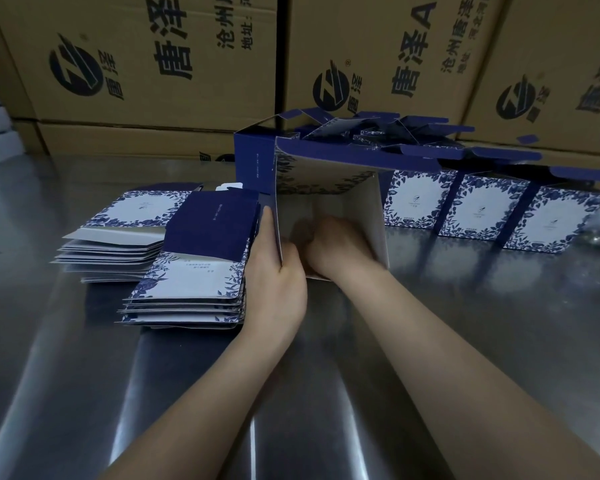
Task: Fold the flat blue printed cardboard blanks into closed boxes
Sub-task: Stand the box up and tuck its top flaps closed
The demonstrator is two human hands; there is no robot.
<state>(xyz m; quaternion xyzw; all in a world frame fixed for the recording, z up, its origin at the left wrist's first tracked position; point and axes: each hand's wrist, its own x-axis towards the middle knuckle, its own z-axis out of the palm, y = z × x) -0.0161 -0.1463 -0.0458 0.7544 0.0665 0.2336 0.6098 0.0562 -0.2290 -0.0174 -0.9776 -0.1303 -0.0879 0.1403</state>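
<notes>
At the middle of the steel bench (499, 323), a half-formed box (326, 174) is laid on its side, mouth toward the near edge. Its left wall is pinched by the left hand (278, 271), thumb inside. The right hand (333, 247) is reached inside it, and its finger pose cannot be told. Two stacks of flat blanks (194, 271) are seen just left. Formed boxes (478, 209) are lined toward the far right edge, before brown cartons (153, 64).

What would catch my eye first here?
At centre, the left hand grips the side wall of a half-open blue-and-white box while the right hand reaches inside it. Stacks of flat blanks lie to its left; a row of folded boxes stands to its right.
</notes>
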